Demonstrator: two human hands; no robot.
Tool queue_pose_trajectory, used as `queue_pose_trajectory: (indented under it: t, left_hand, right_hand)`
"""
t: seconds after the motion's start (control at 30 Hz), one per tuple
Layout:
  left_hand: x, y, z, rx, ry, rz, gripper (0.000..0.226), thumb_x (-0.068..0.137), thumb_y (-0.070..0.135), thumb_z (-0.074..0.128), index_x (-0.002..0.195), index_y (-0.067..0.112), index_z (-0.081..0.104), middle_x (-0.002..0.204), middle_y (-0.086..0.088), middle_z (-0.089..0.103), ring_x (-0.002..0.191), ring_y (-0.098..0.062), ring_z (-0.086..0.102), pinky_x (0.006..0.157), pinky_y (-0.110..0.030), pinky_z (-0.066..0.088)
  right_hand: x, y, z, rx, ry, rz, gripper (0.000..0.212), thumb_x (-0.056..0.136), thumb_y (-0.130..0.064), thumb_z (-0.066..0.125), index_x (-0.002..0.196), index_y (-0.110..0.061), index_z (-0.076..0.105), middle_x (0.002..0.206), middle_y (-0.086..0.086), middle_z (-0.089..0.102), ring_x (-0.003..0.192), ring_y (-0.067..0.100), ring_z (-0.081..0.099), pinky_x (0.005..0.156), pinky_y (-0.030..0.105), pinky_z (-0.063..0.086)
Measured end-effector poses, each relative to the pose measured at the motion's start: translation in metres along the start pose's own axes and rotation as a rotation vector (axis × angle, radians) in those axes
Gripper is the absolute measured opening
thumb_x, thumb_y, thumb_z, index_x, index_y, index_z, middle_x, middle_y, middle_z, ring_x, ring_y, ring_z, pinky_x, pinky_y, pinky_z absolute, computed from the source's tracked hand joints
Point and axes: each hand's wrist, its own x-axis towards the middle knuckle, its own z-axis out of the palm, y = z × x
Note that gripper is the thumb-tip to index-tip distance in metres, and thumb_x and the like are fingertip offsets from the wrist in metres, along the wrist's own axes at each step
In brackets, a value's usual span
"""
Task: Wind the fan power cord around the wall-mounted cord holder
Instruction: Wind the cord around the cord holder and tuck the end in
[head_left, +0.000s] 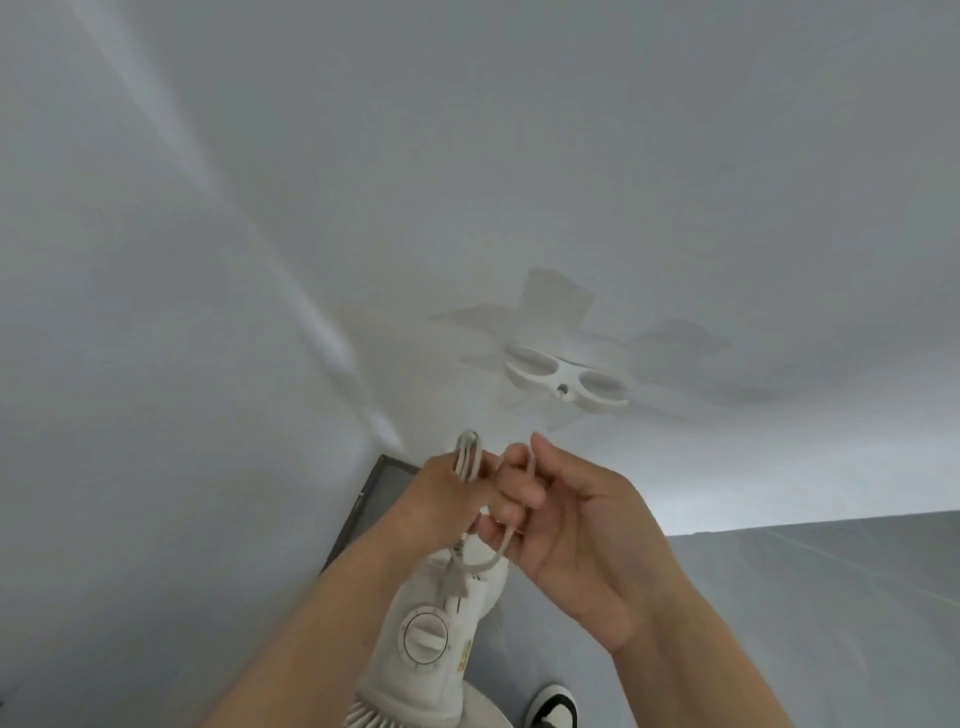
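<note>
Head view, looking down along a white wall (519, 156) toward a grey floor (779, 597). Both hands meet just below the cord holder (563, 378) — a white bracket fixed to the wall, with two oval openings either side of a central screw hole. No cord lies on the holder; it stands clear of the hands, a little above and to the right of them.

The left hand (447, 499) is closed around a bundle of the white power cord (467, 452); several looped strands stand up out of the top of the fist, and the fingers (501, 501) curl over them. The right hand (582, 525) faces palm-inward, its fingertips pressed against the left fingers and pinching a single strand that runs along them. Below the two hands that strand drops in a short slack loop, and the cord leads down to the fan body (441, 639).

The fan body — cream-coloured, with a round timer dial (425, 638) on its upper face — sits directly beneath the wrists, its ribbed grille edge at the bottom of the frame. A dark-framed panel (379, 493) stands against the wall at the corner, behind the left hand. A black-and-white shoe (553, 706) rests on the floor near the bottom edge.
</note>
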Motion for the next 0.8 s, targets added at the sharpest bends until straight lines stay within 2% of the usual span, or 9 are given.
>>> queue_pose_trajectory:
  t: [0.1,0.2,0.27,0.33,0.5,0.6,0.63,0.73,0.8]
  left_hand:
    - [-0.003,0.004,-0.009,-0.228,0.023,0.085,0.020,0.090,0.005,0.059,0.081,0.017,0.070,0.049,0.002,0.060,0.052,-0.013,0.059,0.055,-0.026,0.054]
    - [0.001,0.002,-0.015,-0.272,0.151,0.164,0.018,0.087,0.010,0.065,0.079,0.022,0.074,0.061,-0.006,0.058,0.058,-0.019,0.054,0.058,-0.027,0.048]
    - [0.003,0.003,-0.017,-0.331,0.229,0.228,0.014,0.084,0.008,0.070,0.082,0.021,0.075,0.061,-0.001,0.060,0.060,-0.017,0.053,0.062,-0.030,0.046]
    - [0.003,0.005,-0.016,-0.333,0.280,0.263,0.011,0.080,0.004,0.074,0.082,0.015,0.074,0.057,0.003,0.062,0.051,-0.013,0.051,0.059,-0.030,0.046]
    - [0.011,0.014,-0.004,-0.245,0.441,0.311,0.011,0.074,0.004,0.080,0.071,0.013,0.074,0.053,0.003,0.066,0.047,-0.010,0.056,0.053,-0.024,0.048]
    - [0.018,0.019,-0.001,-0.311,0.527,0.298,0.009,0.071,0.005,0.081,0.077,0.008,0.075,0.057,0.001,0.070,0.048,-0.008,0.060,0.053,-0.021,0.049]
    - [0.019,0.021,0.000,-0.348,0.542,0.289,0.010,0.071,0.005,0.081,0.079,0.006,0.075,0.056,0.001,0.069,0.047,-0.006,0.061,0.051,-0.019,0.049]
    - [0.022,0.026,-0.001,-0.446,0.560,0.268,0.010,0.072,0.003,0.080,0.080,0.005,0.074,0.049,0.005,0.067,0.044,-0.003,0.060,0.045,-0.016,0.047]
    - [0.025,0.029,-0.004,-0.468,0.564,0.264,0.011,0.071,0.003,0.081,0.079,0.006,0.075,0.051,0.004,0.068,0.046,-0.005,0.062,0.049,-0.018,0.050]
  right_hand:
    - [0.004,0.005,0.007,0.056,-0.100,-0.042,0.027,0.090,-0.029,0.048,0.077,-0.007,0.055,0.053,0.003,0.046,0.055,0.019,0.049,0.069,0.036,0.044]
    - [0.008,0.012,0.001,-0.215,-0.095,-0.103,0.023,0.094,-0.022,0.045,0.083,-0.006,0.057,0.051,0.003,0.047,0.051,0.017,0.046,0.061,0.030,0.045]
    - [0.009,0.010,-0.007,-0.512,0.019,-0.197,0.024,0.097,-0.016,0.047,0.080,-0.008,0.062,0.050,0.001,0.050,0.048,0.013,0.045,0.059,0.027,0.043]
    - [0.009,0.002,-0.011,-0.759,0.165,-0.290,0.026,0.097,-0.015,0.048,0.079,-0.012,0.066,0.049,-0.002,0.051,0.046,0.011,0.043,0.061,0.028,0.042]
    - [0.016,-0.020,0.000,-1.183,0.392,-0.529,0.021,0.092,-0.022,0.054,0.078,-0.014,0.068,0.052,-0.006,0.063,0.046,0.004,0.051,0.057,0.026,0.045]
    - [0.024,-0.022,0.012,-1.279,0.439,-0.674,0.017,0.088,-0.020,0.059,0.078,-0.008,0.066,0.062,0.003,0.069,0.057,0.012,0.063,0.062,0.030,0.053]
    - [0.026,-0.023,0.015,-1.293,0.446,-0.702,0.013,0.086,-0.017,0.060,0.079,-0.008,0.066,0.063,0.003,0.069,0.058,0.012,0.063,0.061,0.026,0.053]
    - [0.029,-0.024,0.020,-1.248,0.403,-0.661,0.012,0.084,-0.010,0.059,0.091,-0.018,0.064,0.066,-0.003,0.066,0.059,0.003,0.058,0.053,0.010,0.045]
    - [0.030,-0.020,0.018,-1.121,0.353,-0.591,0.019,0.086,-0.010,0.059,0.101,-0.023,0.061,0.075,-0.002,0.070,0.068,0.008,0.065,0.060,0.013,0.048]
